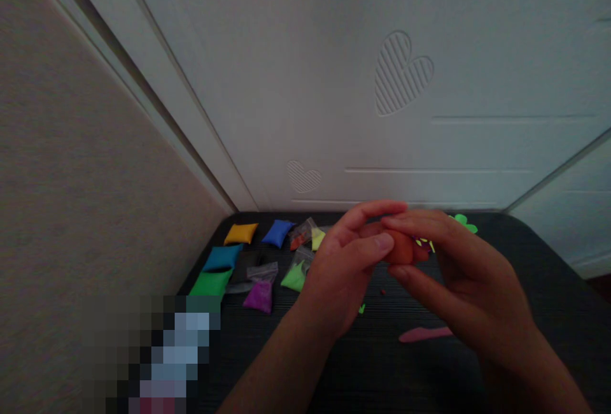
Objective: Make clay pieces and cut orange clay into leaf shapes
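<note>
place: a rounded orange lump of clay-like material [401, 248] is being held above the black wood-grain tabletop [377, 363] | grip: it is being pinched by thumb and fingers of the right hand [477, 280], its left side being pressed by the thumb of the left hand [346, 261] | handling: it is being judged light, soft, easily dented; gentle side contact is being advised

Text: no words, brands or numbers can be read.
Large heart [401, 73]: striped sign in relief on the white panel [286, 51], tilted (a shape only, without lettering).
Small heart [303, 178]: same striped relief, also tilted, lower and to the left on the panel.
Packets [223, 258]: any print illegible at this size and light.
Zip bags [260, 295]: likewise illegible.
Pixelated patch [184, 344]: coarse blocks; any markings unreadable.
</note>
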Demonstrator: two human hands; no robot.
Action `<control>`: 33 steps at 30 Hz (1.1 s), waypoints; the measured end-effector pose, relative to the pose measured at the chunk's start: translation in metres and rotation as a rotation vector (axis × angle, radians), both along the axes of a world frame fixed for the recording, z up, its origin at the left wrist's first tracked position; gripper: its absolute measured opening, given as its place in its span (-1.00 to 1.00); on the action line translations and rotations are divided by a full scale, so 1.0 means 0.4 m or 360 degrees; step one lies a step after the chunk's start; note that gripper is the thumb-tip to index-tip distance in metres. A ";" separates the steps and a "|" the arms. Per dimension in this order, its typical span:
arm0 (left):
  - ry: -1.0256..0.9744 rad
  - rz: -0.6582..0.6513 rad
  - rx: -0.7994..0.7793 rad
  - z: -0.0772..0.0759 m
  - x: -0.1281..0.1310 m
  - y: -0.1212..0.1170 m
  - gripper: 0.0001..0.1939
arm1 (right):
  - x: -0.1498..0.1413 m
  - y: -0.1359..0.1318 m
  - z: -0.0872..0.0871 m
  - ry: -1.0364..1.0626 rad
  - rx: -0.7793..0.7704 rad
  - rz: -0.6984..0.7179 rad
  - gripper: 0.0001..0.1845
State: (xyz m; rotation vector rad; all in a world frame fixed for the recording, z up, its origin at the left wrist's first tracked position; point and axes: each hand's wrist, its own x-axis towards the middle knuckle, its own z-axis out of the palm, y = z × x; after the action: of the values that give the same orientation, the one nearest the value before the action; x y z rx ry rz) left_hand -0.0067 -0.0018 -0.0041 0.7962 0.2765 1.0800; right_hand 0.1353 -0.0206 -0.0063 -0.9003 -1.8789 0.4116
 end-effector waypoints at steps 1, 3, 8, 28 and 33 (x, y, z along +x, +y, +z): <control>0.0005 -0.0010 0.0014 -0.002 -0.002 0.001 -0.71 | 0.001 -0.001 0.001 0.0013 -0.0015 0.0004 -0.56; 0.0030 -0.0035 0.0057 -0.006 -0.006 0.005 -0.67 | 0.002 -0.003 0.004 0.0016 -0.0036 0.0020 -0.54; 0.0177 -0.0057 0.0136 -0.016 -0.018 0.010 -0.59 | 0.009 -0.007 0.014 -0.0075 0.0039 0.0012 -0.54; 0.0196 0.0142 0.0352 -0.028 -0.016 0.007 -0.60 | 0.013 -0.001 0.012 -0.0220 0.0210 -0.0157 -0.51; 0.0159 0.0082 0.0291 -0.031 -0.014 0.010 -0.60 | 0.012 0.001 0.014 -0.0263 0.0254 -0.0171 -0.54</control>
State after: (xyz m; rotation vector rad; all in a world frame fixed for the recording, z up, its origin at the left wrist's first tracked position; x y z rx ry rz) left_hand -0.0124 0.0021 -0.0166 1.0129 0.2868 1.1266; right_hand 0.1401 -0.0201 -0.0008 -0.9452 -1.9710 0.1225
